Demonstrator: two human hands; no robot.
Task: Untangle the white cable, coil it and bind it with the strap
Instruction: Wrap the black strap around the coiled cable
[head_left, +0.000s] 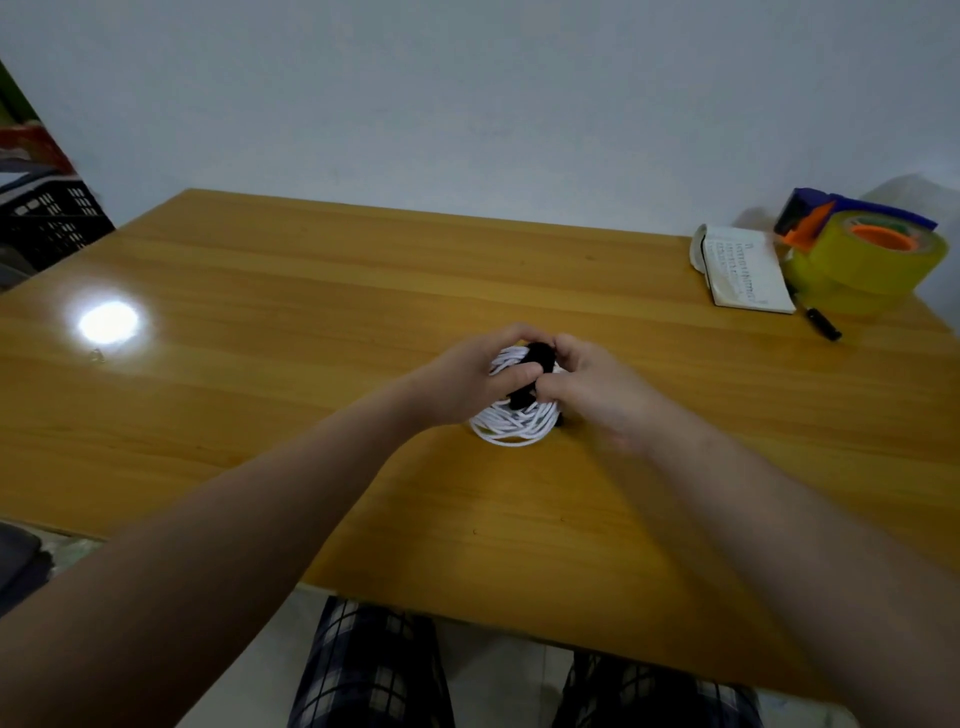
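Note:
The white cable (511, 425) is wound into a tight coil and stands on edge on the wooden table (270, 291), near its middle. A black strap (524, 396) runs over the coil between my hands. My left hand (470, 379) grips the coil's left side, thumb pressed on the strap. My right hand (592, 387) closes on the strap from the right, fingertips pinching it. The coil's upper part is mostly hidden by my fingers.
At the table's far right lie an open booklet (743, 273), a yellow tape roll in a dispenser (865, 254) and a black pen (823, 325). A black crate (47, 221) stands off the left edge. My knees sit below the near edge.

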